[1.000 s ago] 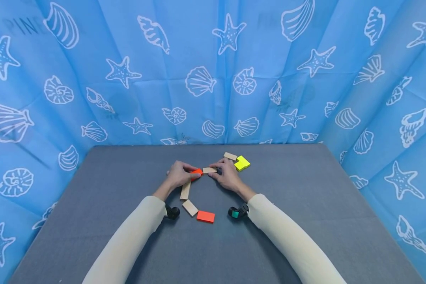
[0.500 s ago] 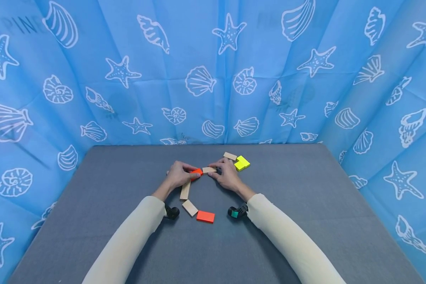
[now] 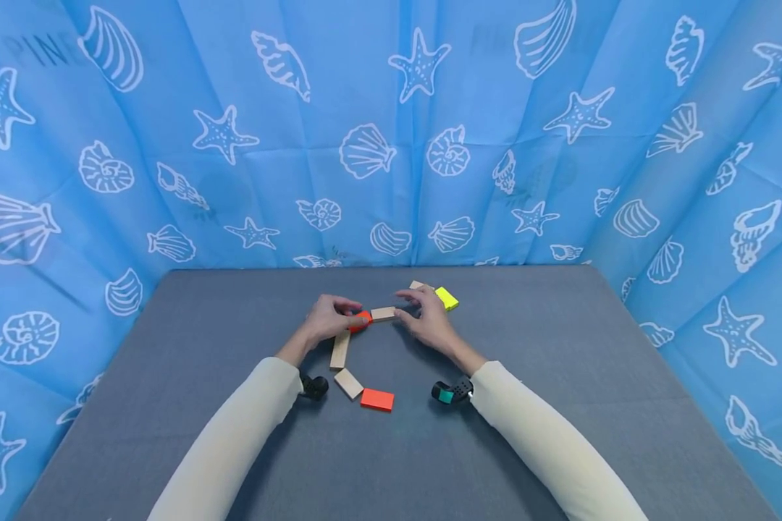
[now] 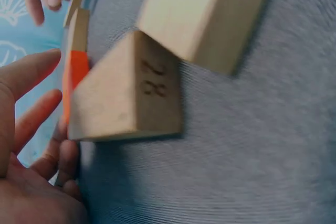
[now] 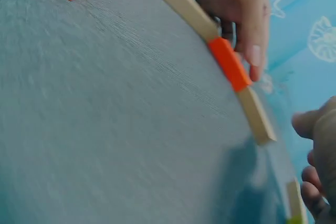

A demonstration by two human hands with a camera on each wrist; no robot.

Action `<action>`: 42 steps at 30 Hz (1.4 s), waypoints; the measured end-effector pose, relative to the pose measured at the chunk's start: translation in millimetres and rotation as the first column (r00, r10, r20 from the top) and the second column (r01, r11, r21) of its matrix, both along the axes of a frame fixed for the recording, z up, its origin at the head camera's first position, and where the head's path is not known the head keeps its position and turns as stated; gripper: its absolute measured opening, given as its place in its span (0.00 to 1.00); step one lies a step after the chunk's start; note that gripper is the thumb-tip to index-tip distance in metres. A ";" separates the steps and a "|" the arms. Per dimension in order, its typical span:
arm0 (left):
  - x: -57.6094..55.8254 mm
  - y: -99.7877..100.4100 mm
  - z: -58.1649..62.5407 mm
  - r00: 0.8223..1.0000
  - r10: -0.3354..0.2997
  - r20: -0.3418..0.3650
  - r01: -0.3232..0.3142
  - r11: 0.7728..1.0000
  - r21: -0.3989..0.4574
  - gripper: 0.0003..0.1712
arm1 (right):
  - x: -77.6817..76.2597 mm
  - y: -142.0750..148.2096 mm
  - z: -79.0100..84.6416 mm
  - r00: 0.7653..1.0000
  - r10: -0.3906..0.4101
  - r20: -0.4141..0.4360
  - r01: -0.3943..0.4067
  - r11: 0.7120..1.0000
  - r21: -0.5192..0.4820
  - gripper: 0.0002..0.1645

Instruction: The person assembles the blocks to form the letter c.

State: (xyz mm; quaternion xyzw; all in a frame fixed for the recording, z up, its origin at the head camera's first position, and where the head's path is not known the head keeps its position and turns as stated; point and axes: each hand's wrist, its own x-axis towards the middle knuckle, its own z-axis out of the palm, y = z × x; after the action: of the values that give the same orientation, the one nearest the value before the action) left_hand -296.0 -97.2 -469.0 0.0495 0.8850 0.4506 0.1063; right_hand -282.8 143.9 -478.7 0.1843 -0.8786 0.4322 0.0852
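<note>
In the head view, several flat blocks form a curved line on the table. My left hand (image 3: 329,317) is at an orange block (image 3: 361,320), its thumb overlapping the block. In the left wrist view, the thumb and fingers (image 4: 39,74) stand apart beside that block. My right hand (image 3: 428,318) is just right of a plain wooden block (image 3: 384,314), thumb and forefinger spread with nothing between them. Its other fingers partly cover a second wooden block (image 3: 418,285) and a yellow block (image 3: 447,298). Another wooden block (image 4: 126,90), marked with digits, shows large in the left wrist view.
Nearer the body, the line continues with a wooden block (image 3: 340,350), a tilted wooden block (image 3: 348,383) and an orange block (image 3: 377,399). The grey table (image 3: 528,325) ends at a blue shell-patterned curtain (image 3: 417,195). Black wrist cameras (image 3: 451,391) hang under both wrists.
My right hand has let go of the wooden block and shifted right, its thumb and forefinger spreading. The left hand has stayed beside the orange block, with a slightly wider gap between thumb and forefinger.
</note>
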 end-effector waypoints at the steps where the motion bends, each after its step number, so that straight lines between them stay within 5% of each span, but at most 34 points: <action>1: -0.9 0.8 1.5 1.000 -0.013 -0.012 0.013 1.000 -0.010 0.24 | -1.1 4.5 2.0 0.999 -0.035 -0.026 0.035 0.999 -0.010 0.20; 5: -5.4 9.1 7.7 0.994 -0.078 -0.074 0.072 0.993 -0.091 0.24 | -9.1 27.0 8.6 0.971 -0.230 -0.060 0.228 0.973 -0.035 0.17; 11: -11.4 26.1 9.5 0.983 -0.157 -0.094 0.144 0.981 -0.130 0.24 | -21.1 62.0 1.9 0.910 -0.397 0.118 0.399 0.917 0.009 0.24; 16: -13.4 34.6 7.2 0.986 -0.143 -0.089 0.131 0.983 -0.126 0.19 | -25.2 73.9 -7.2 0.901 -0.377 0.213 0.371 0.926 0.071 0.24; 28: -12.3 41.7 7.1 0.996 -0.079 -0.040 0.074 0.991 -0.115 0.14 | -19.4 79.9 -4.9 0.922 -0.346 0.172 0.329 0.937 0.119 0.26; 34: -12.4 41.0 5.6 0.997 -0.072 -0.032 0.069 0.993 -0.098 0.13 | -15.6 75.5 -5.4 0.902 -0.402 0.155 0.410 0.912 -0.019 0.24; 37: -13.7 40.6 4.3 0.997 -0.074 -0.026 0.071 0.992 -0.101 0.13 | -5.7 62.3 -2.0 0.935 -0.347 0.076 0.352 0.933 -0.070 0.21; 42: -17.6 40.8 2.5 0.998 -0.061 -0.017 0.059 0.992 -0.110 0.14 | 10.1 33.4 1.5 0.991 -0.132 0.016 0.132 0.991 0.027 0.18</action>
State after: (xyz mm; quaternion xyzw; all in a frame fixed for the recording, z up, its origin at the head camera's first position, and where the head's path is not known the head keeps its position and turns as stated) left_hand -313.6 -56.4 -466.5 0.0748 0.9075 0.3975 0.1133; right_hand -272.7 177.3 -477.1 0.1230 -0.8951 0.4159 0.1034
